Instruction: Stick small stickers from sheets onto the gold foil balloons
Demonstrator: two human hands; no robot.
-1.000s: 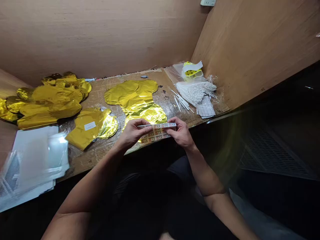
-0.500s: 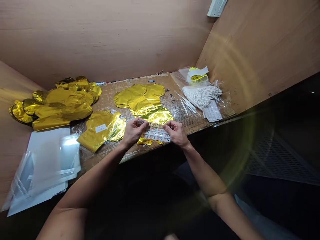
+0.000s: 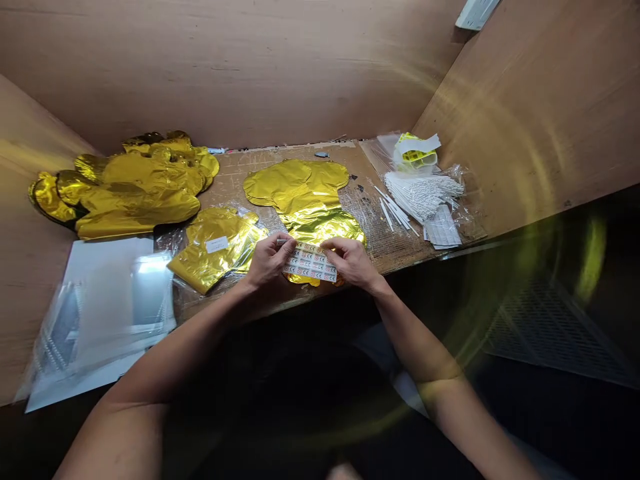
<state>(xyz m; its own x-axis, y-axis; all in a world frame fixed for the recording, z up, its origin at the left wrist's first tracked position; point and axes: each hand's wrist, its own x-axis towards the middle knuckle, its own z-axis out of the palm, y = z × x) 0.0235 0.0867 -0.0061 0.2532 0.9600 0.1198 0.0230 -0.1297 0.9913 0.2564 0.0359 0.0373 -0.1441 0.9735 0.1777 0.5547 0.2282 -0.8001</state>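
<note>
A small sheet of stickers (image 3: 311, 263), printed with rows of CE marks and red round signs, is stretched between my two hands. My left hand (image 3: 270, 260) pinches its left end between thumb and fingers. At the upper right part of the sheet, my right hand (image 3: 353, 260) has its thumb and fingers pressed together; whether they grip the sheet or a single sticker is too small to tell. Just behind and under the sheet lies a flat gold foil balloon (image 3: 305, 193) on the worktable. Left of it rests a folded gold balloon (image 3: 205, 260) with a white label, on clear plastic.
A heap of gold foil balloons (image 3: 145, 190) lies at the back left, above clear plastic bags (image 3: 105, 313). To the right are a bundle of white sticks (image 3: 425, 193), a white sheet (image 3: 443, 228) and a yellow sticker roll (image 3: 417, 150). Wooden walls (image 3: 250, 73) enclose the worktable.
The view has shifted, so the table's things appear further right and slightly higher. My right hand has moved a little inward over the sheet's upper right part.
</note>
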